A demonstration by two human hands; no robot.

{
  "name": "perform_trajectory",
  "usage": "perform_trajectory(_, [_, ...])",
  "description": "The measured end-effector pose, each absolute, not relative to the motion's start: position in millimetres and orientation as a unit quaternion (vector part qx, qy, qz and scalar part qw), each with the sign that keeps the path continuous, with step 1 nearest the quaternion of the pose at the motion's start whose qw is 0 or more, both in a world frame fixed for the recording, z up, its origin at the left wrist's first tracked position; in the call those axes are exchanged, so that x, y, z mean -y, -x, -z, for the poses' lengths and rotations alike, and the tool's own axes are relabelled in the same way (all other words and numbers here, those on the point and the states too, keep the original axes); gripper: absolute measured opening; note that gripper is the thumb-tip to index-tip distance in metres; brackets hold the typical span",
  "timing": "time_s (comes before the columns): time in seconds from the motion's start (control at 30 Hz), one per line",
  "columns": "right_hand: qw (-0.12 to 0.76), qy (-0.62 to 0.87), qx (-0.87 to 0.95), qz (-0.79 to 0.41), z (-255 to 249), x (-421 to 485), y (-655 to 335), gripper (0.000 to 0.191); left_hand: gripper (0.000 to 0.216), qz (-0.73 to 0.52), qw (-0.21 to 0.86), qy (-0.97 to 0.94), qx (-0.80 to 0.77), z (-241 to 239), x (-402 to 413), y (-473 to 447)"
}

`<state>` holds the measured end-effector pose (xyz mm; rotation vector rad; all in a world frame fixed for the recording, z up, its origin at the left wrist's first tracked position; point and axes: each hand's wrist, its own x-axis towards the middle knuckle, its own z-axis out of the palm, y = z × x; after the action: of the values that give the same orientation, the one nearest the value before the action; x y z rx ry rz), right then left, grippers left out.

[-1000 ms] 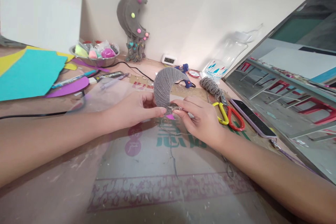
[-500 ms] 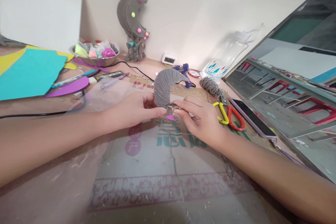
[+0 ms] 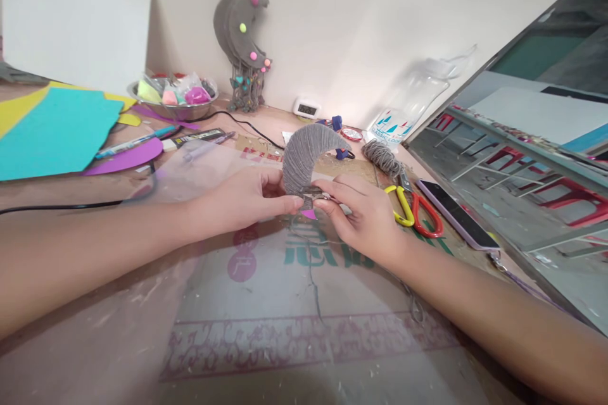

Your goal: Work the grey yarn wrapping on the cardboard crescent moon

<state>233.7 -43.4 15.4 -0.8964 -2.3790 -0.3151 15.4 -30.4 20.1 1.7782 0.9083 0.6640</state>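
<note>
A crescent shape wrapped in grey yarn point(image 3: 304, 155) stands on end at the middle of the table, with a purple tip showing at its bottom. My left hand point(image 3: 240, 197) pinches its lower end from the left, fingers closed on it. My right hand point(image 3: 363, 215) pinches the same lower end from the right, thumb and forefinger pressed on the yarn there. A thin grey strand trails from under the hands toward me over the printed sheet point(image 3: 304, 304).
A hank of grey yarn point(image 3: 381, 157), scissors with yellow and red handles point(image 3: 414, 207) and a phone point(image 3: 456, 212) lie to the right. A glue gun point(image 3: 338, 123) and plastic bottle point(image 3: 413, 101) sit behind. Felt sheets point(image 3: 52, 130), pens and a metal bowl point(image 3: 171, 98) are at left.
The crescent has tilted and shifted slightly to the right between my fingers. Both hands stay at its lower end.
</note>
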Motion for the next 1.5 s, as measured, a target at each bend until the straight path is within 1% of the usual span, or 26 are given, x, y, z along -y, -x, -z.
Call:
perform_trajectory(0.37, [0.284, 0.319, 0.893, 0.139, -15.5, 42.3, -234.6, 0.022, 0.022, -0.277, 0.491, -0.742, -0.363, -17.8, 29.6, -14.9])
perform_trajectory(0.63, [0.29, 0.317, 0.894, 0.126, -16.2, 42.6, -234.8, 0.019, 0.016, -0.273, 0.505, -0.733, -0.365, -21.0, 30.4, -16.4])
perform_trajectory(0.73, [0.305, 0.336, 0.886, 0.096, -16.0, 43.4, -234.4, 0.019, 0.014, -0.276, 0.509, -0.729, -0.365, -20.2, 29.3, -16.2])
perform_trajectory(0.87, [0.344, 0.359, 0.866, 0.059, -14.4, 44.6, -234.6, 0.023, 0.014, -0.295, 0.519, -0.728, -0.336, -16.7, 27.1, -15.2])
perform_trajectory(0.93, [0.346, 0.374, 0.859, 0.041, -13.7, 44.6, -234.2, 0.025, 0.016, -0.3, 0.516, -0.732, -0.329, -15.2, 26.1, -14.4])
perform_trajectory(1.0, [0.337, 0.389, 0.857, -0.008, -13.3, 44.4, -233.0, 0.027, 0.018, -0.29, 0.507, -0.735, -0.343, -13.9, 25.3, -13.6])
perform_trajectory(1.03, [0.329, 0.392, 0.858, -0.043, -13.2, 44.3, -232.1, 0.024, 0.019, -0.283, 0.503, -0.736, -0.353, -13.2, 24.8, -13.3])
perform_trajectory(1.1, [0.309, 0.388, 0.862, -0.102, -13.4, 44.5, -230.3, 0.012, 0.021, -0.271, 0.496, -0.744, -0.356, -11.6, 23.6, -13.0])
perform_trajectory(1.13, [0.299, 0.385, 0.865, -0.119, -13.5, 45.0, -229.5, 0.006, 0.021, -0.271, 0.496, -0.75, -0.344, -10.7, 23.0, -13.1])
perform_trajectory(1.17, [0.293, 0.384, 0.867, -0.123, -13.6, 45.7, -228.7, 0.005, 0.02, -0.275, 0.497, -0.756, -0.326, -10.1, 22.5, -13.4])
perform_trajectory(1.3, [0.291, 0.389, 0.869, -0.094, -13.8, 49.2, -226.2, 0.012, 0.022, -0.29, 0.499, -0.769, -0.276, -12.2, 24.0, -15.5])
perform_trajectory(1.4, [0.285, 0.358, 0.887, -0.067, -13.4, 50.3, -225.0, 0.013, 0.02, -0.286, 0.475, -0.774, -0.307, -17.0, 27.8, -16.8])
perform_trajectory(1.5, [0.283, 0.344, 0.893, -0.061, -13.0, 50.0, -225.1, 0.016, 0.015, -0.278, 0.476, -0.769, -0.324, -18.6, 29.2, -16.9])
